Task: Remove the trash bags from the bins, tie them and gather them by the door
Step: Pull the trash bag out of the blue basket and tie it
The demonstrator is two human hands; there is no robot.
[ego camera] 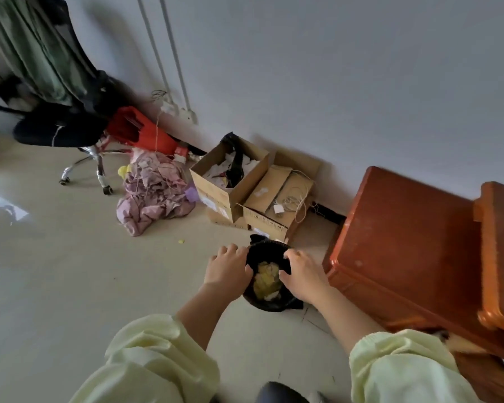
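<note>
Left hand (229, 270) and right hand (301, 276) grip opposite edges of the black trash bag (266, 253), apparently to gather its mouth over the yellow rubbish (265, 279) between them.

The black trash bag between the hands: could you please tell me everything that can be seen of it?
The black trash bag looks like thin, matte plastic, draped over the rim of a small round bin that it hides. Its mouth is open, showing yellow and white rubbish inside; a loose flap sticks up at the far rim. It stands upright on the pale floor, beside a reddish wooden cabinet. The left hand and right hand grip opposite edges.
</note>
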